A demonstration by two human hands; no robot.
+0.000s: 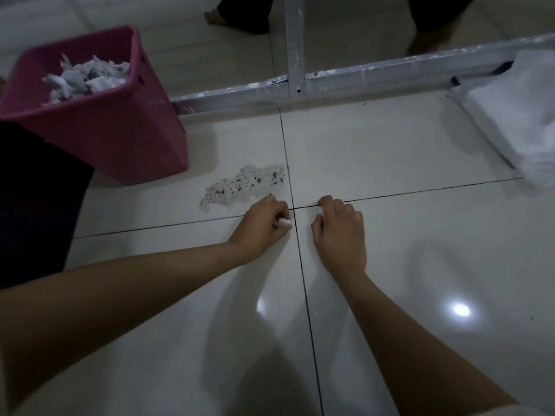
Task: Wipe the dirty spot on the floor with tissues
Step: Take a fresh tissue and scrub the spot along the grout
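Observation:
The dirty spot (244,185) is a wet patch with black specks on the white tiled floor (405,163), just right of the pink bin. My left hand (261,225) rests on the floor right below the spot, fingers curled on a small white tissue wad (284,223). My right hand (339,232) lies palm down beside it, across the tile joint, with a bit of white tissue (320,210) showing under its fingers. Neither hand touches the spot.
A pink bin (120,136) full of used tissues (85,79) stands at the left. A metal frame (330,76) runs across the floor behind. A white plastic bag (522,121) lies at the right. A person's bare feet (214,18) stand beyond the frame.

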